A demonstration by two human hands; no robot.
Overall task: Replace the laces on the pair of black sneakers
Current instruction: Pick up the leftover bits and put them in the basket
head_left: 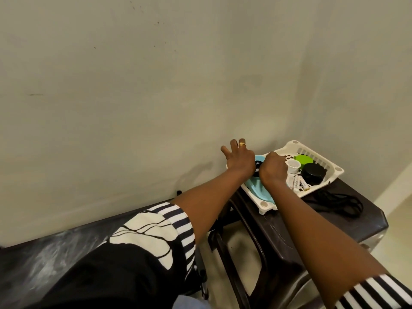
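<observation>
Both hands are reaching into white basket (pixel 316 152) on dark stool (pixel 347 221). Left hand (pixel 239 158) is hovering with fingers spread, gripping nothing. Right hand (pixel 274 169) is curled over black lace (pixel 258 167); grip unclear. Spare black laces (pixel 334 200) are lying beside basket. Tube (pixel 296 186) lettering unreadable
</observation>
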